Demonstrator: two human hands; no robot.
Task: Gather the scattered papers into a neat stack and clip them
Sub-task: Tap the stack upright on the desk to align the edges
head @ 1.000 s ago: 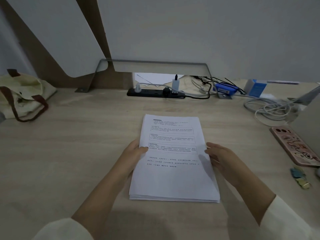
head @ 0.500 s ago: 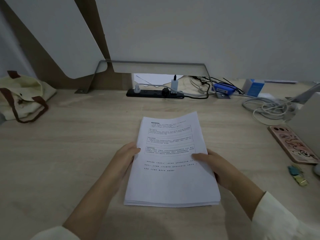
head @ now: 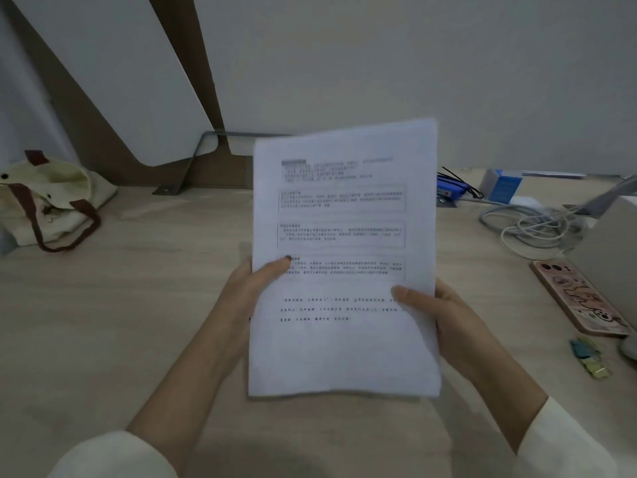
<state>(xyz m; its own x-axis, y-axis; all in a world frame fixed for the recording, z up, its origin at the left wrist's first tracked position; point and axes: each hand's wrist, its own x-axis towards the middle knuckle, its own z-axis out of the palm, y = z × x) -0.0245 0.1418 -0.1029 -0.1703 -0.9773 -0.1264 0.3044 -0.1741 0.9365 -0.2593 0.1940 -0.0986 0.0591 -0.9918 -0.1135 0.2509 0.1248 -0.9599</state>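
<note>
A stack of white printed papers [head: 344, 353] stands upright above the wooden desk [head: 138, 305], its printed face toward me and blurred by motion. My left hand [head: 246, 288] grips its left edge, thumb on the front sheet. My right hand [head: 444, 315] grips its right edge, thumb also on the front. The fingers behind the sheets are hidden. Small coloured binder clips [head: 591, 357] lie on the desk at the right, apart from both hands.
A cream tote bag [head: 51, 201] with brown straps lies at the far left. At the right sit a phone [head: 579, 298] in a pink case, coiled white cables [head: 531, 225], a blue box [head: 501, 184] and a grey laptop edge [head: 610, 243]. A grey panel wall backs the desk.
The stack lay flat on the desk with my hands at its sides. Both hands closed on its edges and raised it upright off the desk, toward me.
</note>
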